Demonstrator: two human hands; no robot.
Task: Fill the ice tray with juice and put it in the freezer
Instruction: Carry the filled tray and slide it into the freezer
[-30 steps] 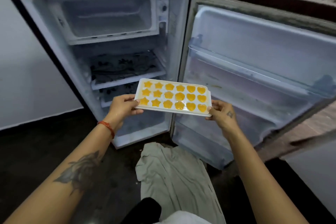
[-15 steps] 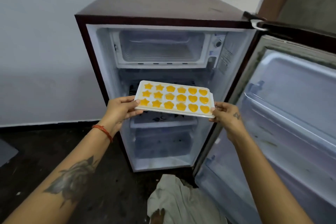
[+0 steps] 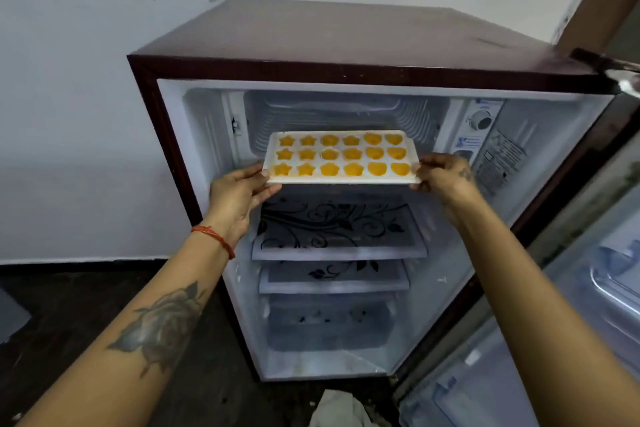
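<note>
A white ice tray (image 3: 340,179) with star, flower and heart cells full of orange juice is held level between both hands. My left hand (image 3: 239,196) grips its left end and my right hand (image 3: 445,177) grips its right end. The tray sits at the mouth of the freezer compartment (image 3: 346,111) at the top of the open small fridge (image 3: 346,45), with its far edge just inside the opening. The freezer's ribbed inside is bare behind the tray.
Below the tray are two patterned glass shelves (image 3: 339,250) and a clear drawer (image 3: 329,322). The fridge door (image 3: 571,322) hangs open at the right. A thermostat knob (image 3: 481,120) sits right of the freezer. A pale cloth (image 3: 337,409) lies on the dark floor.
Both hands have raised the tray from mid-fridge height up and forward to the freezer opening. The view has lifted and come closer to the fridge.
</note>
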